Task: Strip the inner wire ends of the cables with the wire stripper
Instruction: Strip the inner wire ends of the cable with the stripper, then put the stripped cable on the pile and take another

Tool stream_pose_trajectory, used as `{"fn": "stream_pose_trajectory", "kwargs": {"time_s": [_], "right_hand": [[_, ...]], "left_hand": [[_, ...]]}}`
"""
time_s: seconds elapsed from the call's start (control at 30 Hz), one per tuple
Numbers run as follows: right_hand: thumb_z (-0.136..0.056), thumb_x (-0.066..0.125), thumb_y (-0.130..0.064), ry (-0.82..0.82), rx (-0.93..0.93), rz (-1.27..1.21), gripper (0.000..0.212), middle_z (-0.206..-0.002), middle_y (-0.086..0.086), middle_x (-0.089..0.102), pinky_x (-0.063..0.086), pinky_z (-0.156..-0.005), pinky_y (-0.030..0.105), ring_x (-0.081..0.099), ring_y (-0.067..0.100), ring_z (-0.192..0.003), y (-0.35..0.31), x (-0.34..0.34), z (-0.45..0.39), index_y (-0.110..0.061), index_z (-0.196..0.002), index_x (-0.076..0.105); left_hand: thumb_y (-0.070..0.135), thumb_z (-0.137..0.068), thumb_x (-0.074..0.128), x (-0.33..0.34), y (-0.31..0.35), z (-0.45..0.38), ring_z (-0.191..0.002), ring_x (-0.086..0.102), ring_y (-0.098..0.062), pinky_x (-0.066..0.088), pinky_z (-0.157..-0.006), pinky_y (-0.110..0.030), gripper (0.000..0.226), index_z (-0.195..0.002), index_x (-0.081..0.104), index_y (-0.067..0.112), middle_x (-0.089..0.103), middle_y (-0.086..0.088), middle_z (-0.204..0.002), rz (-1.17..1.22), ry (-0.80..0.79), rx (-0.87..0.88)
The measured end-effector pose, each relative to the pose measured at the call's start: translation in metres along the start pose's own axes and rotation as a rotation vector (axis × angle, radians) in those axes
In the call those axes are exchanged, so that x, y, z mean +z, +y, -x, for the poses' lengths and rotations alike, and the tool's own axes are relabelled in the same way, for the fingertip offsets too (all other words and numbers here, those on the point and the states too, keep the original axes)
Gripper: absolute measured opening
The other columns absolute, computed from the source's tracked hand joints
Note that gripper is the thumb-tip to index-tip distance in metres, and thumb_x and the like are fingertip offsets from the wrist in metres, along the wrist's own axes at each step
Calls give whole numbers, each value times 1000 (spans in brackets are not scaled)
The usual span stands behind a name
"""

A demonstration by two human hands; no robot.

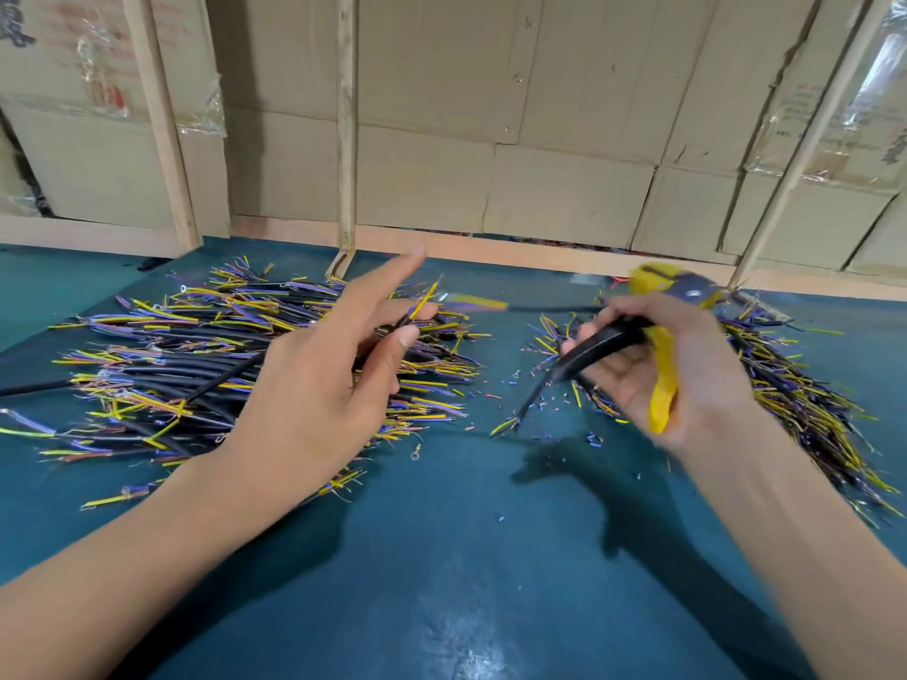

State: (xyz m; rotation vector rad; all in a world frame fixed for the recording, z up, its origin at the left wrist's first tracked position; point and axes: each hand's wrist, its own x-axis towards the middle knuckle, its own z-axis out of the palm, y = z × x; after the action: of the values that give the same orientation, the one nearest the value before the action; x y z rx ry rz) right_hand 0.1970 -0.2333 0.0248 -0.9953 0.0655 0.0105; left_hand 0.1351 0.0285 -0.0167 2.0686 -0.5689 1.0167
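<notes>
A big pile of black cables (196,346) with yellow, blue and purple inner wires lies at the left on the teal table (466,557). My left hand (333,385) hovers over it and pinches one black cable (235,373) between thumb and middle finger, with the index finger stretched out. My right hand (677,370) grips a yellow-and-black wire stripper (657,336), blurred by motion. A black cable (535,392) hangs down from that hand too, its coloured ends pointing at the table. A second cable pile (805,395) lies at the right.
Small bits of stripped insulation (540,409) and a ring terminal (415,453) are scattered between the piles. One long cable (535,306) runs across the table behind my hands. Cardboard sheets on wooden posts (346,120) wall off the back.
</notes>
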Motion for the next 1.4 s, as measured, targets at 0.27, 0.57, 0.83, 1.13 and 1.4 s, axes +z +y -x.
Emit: {"fn": "stream_pose_trajectory", "kwargs": {"time_s": [0.27,0.57,0.83,1.13,1.4], "right_hand": [[-83,72,1,564,-615,-16,30,-61,2,61,58,-57,32,64,20,-52,-38,-29,-9,-11,-78,45],[-92,68,-2,163,-669,244,7,-59,0,59,60,-66,45,63,26,-55,-1,11,13,-7,-91,63],[-83,74,-5,-567,-66,294,6,-88,25,69,57,-66,47,63,34,-64,61,40,51,-6,-86,70],[-71,76,2,-476,-102,302,16,-95,17,74,59,-67,46,65,31,-71,67,40,52,-10,-81,72],[-76,70,7,-516,-133,221,22,-79,19,67,59,-69,47,65,33,-67,68,40,51,2,-96,63]], "left_hand": [[9,-101,55,7,6,-13,-77,62,-14,48,-63,-27,20,-110,70,19,76,5,-97,498,88,-398],[35,-93,60,-14,-3,-26,-75,55,-10,50,-79,-28,25,-110,76,26,56,8,-79,1302,43,-724],[36,-92,61,-17,2,-28,-62,48,-2,46,-59,-17,12,-96,71,30,55,9,-83,1516,184,-796],[33,-95,62,-15,4,-25,-70,50,-5,48,-59,-20,14,-104,71,26,59,7,-83,1626,206,-874],[28,-90,65,-12,5,-23,-71,52,-9,51,-64,-21,26,-113,73,20,61,4,-87,1369,101,-803]]}}
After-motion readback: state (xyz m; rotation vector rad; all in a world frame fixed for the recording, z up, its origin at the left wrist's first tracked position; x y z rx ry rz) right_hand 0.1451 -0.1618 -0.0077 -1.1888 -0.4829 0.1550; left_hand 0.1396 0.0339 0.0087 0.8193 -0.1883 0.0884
